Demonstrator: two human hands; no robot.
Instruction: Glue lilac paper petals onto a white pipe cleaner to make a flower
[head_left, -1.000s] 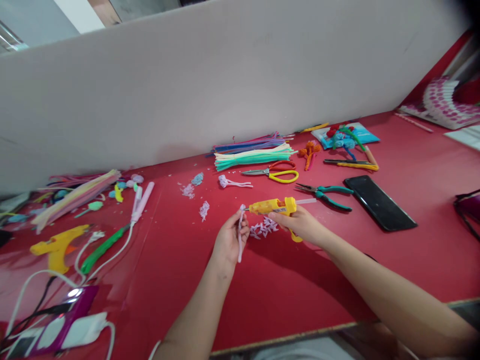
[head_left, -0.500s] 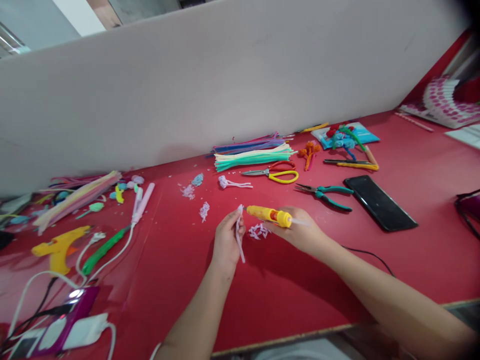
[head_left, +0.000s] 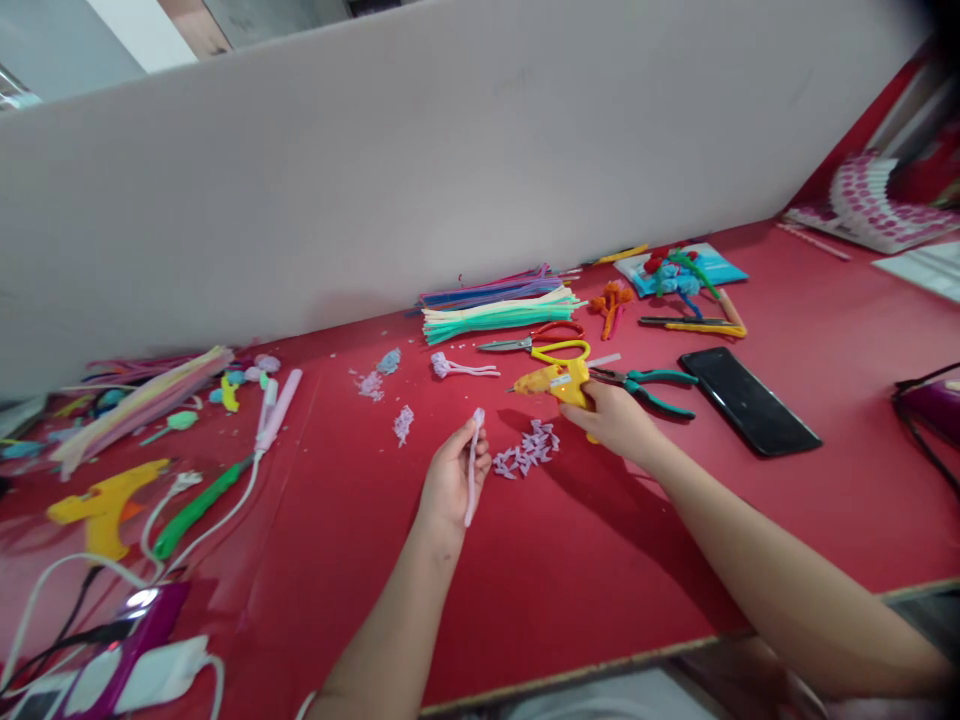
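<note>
Between the thumb and fingers of my left hand is a pale lilac pipe cleaner, its long end hanging down and a small thicker tip at the top. My right hand grips the handle of a yellow glue gun, whose nozzle points left, apart from the pipe cleaner. A glue stick juts from the gun's back. On the red table between my hands lies a loose pile of short lilac pieces. Farther back rests a lilac pipe cleaner bud with stems.
Behind the glue gun are scissors, with pliers and a black phone to the right. Pipe cleaner bundles lie along the wall. At left are another yellow glue gun, a green-handled tool and a power strip with cables.
My right hand has drawn the glue gun away from the pipe cleaner's tip, back and to the right. The lilac pile shows more fully. My left hand stays nearly in place.
</note>
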